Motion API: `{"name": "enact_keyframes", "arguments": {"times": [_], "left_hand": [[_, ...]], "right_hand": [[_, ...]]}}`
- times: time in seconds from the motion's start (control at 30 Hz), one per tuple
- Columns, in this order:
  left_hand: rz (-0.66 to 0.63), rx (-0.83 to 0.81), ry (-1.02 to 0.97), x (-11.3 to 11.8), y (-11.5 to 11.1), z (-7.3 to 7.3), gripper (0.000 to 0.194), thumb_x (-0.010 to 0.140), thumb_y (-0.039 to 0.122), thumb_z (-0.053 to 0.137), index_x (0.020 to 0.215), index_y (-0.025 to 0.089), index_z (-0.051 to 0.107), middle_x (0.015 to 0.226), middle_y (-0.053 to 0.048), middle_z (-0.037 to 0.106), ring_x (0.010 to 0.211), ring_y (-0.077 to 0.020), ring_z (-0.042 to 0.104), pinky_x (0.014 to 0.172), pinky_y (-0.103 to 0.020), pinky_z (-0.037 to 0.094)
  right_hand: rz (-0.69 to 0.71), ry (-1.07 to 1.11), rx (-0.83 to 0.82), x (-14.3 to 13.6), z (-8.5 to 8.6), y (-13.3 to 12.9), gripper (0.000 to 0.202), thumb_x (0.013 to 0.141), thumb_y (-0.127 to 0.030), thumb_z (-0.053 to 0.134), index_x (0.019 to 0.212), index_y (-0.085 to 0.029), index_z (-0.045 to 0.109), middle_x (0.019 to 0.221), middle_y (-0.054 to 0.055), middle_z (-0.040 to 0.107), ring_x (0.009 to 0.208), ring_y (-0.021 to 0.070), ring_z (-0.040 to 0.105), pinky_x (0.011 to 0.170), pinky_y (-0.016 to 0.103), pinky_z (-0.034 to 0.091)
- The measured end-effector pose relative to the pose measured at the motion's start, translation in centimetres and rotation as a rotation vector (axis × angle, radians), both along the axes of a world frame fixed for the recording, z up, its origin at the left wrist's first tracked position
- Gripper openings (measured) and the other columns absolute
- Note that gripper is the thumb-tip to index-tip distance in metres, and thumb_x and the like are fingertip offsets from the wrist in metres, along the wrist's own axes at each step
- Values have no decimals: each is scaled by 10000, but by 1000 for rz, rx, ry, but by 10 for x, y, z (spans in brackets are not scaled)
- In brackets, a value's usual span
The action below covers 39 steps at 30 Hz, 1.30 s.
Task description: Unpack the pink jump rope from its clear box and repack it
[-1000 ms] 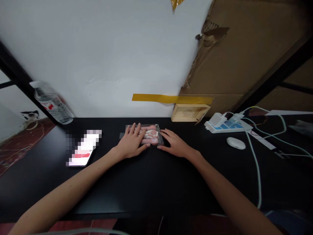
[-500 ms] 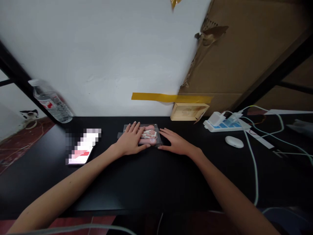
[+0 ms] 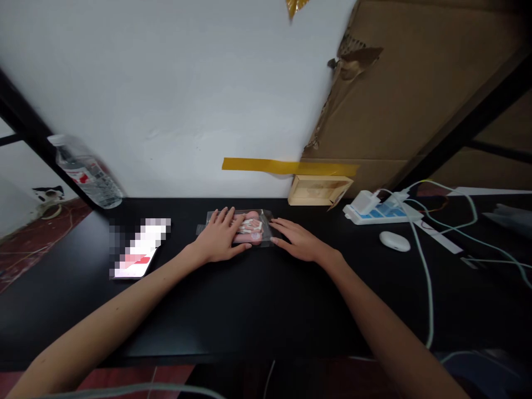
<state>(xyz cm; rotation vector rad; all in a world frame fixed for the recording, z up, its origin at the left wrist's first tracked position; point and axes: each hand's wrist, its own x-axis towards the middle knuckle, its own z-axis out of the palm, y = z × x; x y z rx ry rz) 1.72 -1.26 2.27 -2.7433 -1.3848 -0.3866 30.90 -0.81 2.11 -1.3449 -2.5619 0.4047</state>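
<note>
On the black table lies a clear plastic packet (image 3: 266,239) with pink and white contents (image 3: 251,224); what exactly they are I cannot make out. Palm down, my left hand (image 3: 218,235) rests over the packet's left part and hides it, its fingers spread. My right hand (image 3: 301,238) is at the packet's right edge, fingers stretched out and apart, with the fingertips by the loose plastic. Neither hand is wrapped around anything.
A lit phone (image 3: 143,249) lies left on the black table (image 3: 249,310). Behind it leans a plastic bottle (image 3: 89,174). A shallow wooden box (image 3: 320,190) stands against the wall. At right are a power strip (image 3: 382,213), cables and a white oval case (image 3: 394,241).
The pink and white contents have shifted slightly left under my left hand, and more loose plastic shows at the right. The whole view has moved a little.
</note>
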Motion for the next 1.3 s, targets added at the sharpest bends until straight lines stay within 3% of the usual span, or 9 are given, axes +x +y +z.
{"name": "enact_keyframes", "arguments": {"times": [0.3,0.53,0.77,0.97,1.3], "left_hand": [[-4,25,114,-1,-2,5,839,918,735,420,1550,202,274,1622,-173,293,1477,-443,255,1194,-575,178],[-24,31,97,-3,0,3,840,919,748,399,1535,184,307,1621,-183,292,1480,-435,258,1193,-576,179],[-34,32,95,-3,0,2,846,923,747,397,1547,185,299,1624,-182,284,1480,-439,251,1190,-577,173],[-45,27,108,0,-2,4,851,922,756,386,1548,185,306,1621,-183,292,1482,-438,248,1187,-574,179],[-35,20,121,2,-4,7,854,922,737,414,1547,162,324,1614,-193,303,1485,-434,244,1190,-573,181]], "right_hand": [[-21,108,127,-12,-12,3,480,996,-393,480,1434,-213,558,1536,137,475,1416,304,450,1170,516,375],[-63,214,126,-16,-15,2,515,1002,-427,476,1503,-305,469,1618,72,360,1445,304,414,1170,524,381],[-56,230,159,-17,-17,4,360,970,-351,550,1292,-270,688,1525,95,472,1377,300,493,1155,512,407],[-12,247,135,-24,-18,2,421,966,-368,572,1368,-258,628,1526,119,465,1378,300,485,1145,512,410],[-21,301,208,-29,-22,1,305,953,-278,575,1215,-251,729,1379,115,588,1292,282,554,1098,498,454]]}}
